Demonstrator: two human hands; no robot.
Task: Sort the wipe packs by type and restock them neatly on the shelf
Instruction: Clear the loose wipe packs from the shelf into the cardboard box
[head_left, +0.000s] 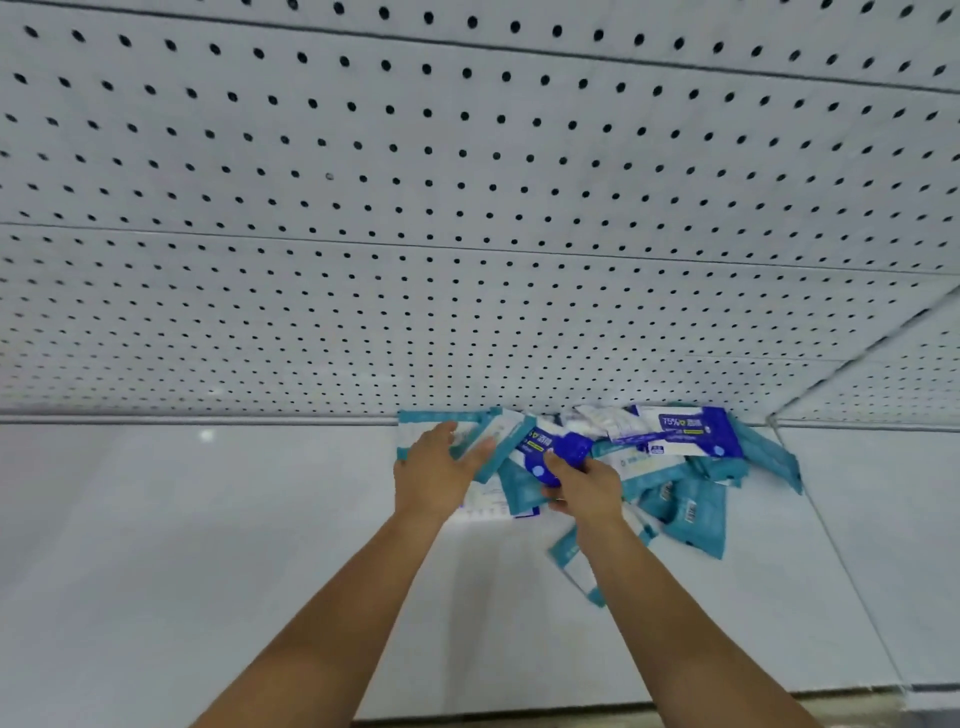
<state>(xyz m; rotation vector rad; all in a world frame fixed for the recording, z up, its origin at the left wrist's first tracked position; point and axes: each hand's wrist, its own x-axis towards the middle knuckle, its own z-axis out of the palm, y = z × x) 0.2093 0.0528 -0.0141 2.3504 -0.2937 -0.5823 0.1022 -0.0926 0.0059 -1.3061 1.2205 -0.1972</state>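
Head view: mixed wipe packs (675, 483) lie heaped on the shelf (208, 519) at 4 o'clock, against the pegboard (467, 208). Right hand (582, 488) curls its fingers round a dark blue pack (561, 447), long axis 8 to 2 o'clock. Left hand (431, 473), arm outstretched, lies on a teal pack (506, 449), thumb towards 2 o'clock; grip unclear.

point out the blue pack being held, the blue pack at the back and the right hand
held blue pack (569, 446): head view, blue face above the fingers
back blue pack (691, 428): head view, printed front
right hand (584, 491): head view, back of hand
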